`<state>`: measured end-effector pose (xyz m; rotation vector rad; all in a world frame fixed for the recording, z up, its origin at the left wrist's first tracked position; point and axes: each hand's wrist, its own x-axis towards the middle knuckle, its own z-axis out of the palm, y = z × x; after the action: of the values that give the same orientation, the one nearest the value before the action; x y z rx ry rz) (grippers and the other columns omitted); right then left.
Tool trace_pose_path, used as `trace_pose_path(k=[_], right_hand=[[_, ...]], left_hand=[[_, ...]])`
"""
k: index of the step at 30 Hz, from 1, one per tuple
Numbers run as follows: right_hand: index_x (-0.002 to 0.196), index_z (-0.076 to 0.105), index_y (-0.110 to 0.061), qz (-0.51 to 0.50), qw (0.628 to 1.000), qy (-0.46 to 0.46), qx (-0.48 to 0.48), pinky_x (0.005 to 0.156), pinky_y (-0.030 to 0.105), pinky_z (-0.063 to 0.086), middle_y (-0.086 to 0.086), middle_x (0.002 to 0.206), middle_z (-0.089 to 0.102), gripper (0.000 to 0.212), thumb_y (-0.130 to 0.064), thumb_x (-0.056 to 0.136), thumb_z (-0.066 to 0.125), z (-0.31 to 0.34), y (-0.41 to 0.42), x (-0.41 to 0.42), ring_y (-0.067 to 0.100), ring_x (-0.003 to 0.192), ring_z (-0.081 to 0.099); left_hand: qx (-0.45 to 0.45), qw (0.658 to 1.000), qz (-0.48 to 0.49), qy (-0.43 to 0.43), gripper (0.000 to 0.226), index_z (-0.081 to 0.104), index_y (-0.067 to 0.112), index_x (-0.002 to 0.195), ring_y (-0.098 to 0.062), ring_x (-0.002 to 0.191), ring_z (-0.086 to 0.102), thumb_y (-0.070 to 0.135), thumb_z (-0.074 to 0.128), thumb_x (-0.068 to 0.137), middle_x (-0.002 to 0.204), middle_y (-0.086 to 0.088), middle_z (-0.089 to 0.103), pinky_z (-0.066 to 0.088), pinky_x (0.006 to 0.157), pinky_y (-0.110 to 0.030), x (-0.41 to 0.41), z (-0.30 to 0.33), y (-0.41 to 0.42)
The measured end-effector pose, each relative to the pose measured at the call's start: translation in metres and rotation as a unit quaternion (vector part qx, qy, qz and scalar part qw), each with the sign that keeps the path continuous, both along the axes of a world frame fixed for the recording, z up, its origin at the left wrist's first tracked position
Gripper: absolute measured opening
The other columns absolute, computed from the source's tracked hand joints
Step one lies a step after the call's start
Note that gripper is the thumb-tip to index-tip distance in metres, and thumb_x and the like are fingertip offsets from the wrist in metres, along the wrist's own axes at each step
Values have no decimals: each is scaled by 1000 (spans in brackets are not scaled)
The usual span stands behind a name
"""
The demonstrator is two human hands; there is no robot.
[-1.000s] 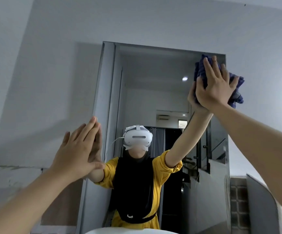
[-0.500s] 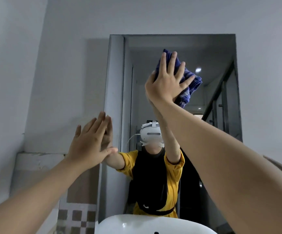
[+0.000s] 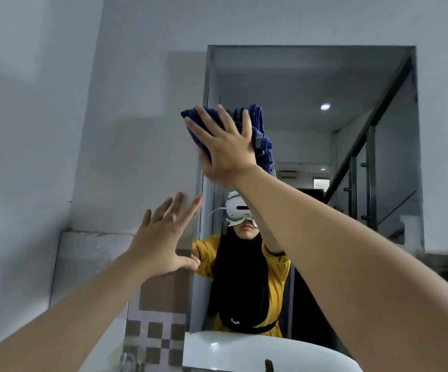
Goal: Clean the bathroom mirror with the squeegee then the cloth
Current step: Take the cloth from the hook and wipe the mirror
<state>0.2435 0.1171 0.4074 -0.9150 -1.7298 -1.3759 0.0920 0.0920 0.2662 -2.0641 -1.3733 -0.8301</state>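
Observation:
The tall rectangular mirror (image 3: 311,84) hangs on the grey wall ahead. My right hand (image 3: 225,149) presses a folded dark blue cloth (image 3: 260,130) flat against the glass near the mirror's left edge, fingers spread over it. My left hand (image 3: 164,237) is raised lower down, palm forward with fingers apart, at the mirror's left edge; it holds nothing. Whether it touches the wall or the frame I cannot tell. No squeegee is in view. The mirror reflects a person in a yellow top with a headset.
A white basin (image 3: 244,350) sits below the mirror, with a dark tap (image 3: 269,365) at the bottom edge. Brown and white checked tiles (image 3: 158,342) cover the wall lower left. A grey ledge (image 3: 91,237) juts from the left wall.
My right hand has swept the cloth across the glass from the top right corner to the left side and somewhat lower. My left hand has stayed at the mirror's left edge.

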Motion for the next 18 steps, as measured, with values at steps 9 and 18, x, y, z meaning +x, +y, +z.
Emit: trace_pose_path(k=[9,18], right_hand=[[146,34,-37,-33,999,-35,19,110,66,10,-7,157,31,57,-37,90,45,-15,-9,73,30,142,29],[148,30,-39,-62,994,90,32,112,67,8,-8,159,24,59,-41,90,40,-15,-27,168,30,145,24]], left_hand=[[0,998,-54,-43,126,-24,55,132,-24,143,-5,56,77,56,155,3,-17,11,113,-55,-6,-6,7],[-3,999,-14,-51,132,-29,53,130,-27,143,-1,53,80,55,155,0,-16,16,113,-56,3,-6,4]])
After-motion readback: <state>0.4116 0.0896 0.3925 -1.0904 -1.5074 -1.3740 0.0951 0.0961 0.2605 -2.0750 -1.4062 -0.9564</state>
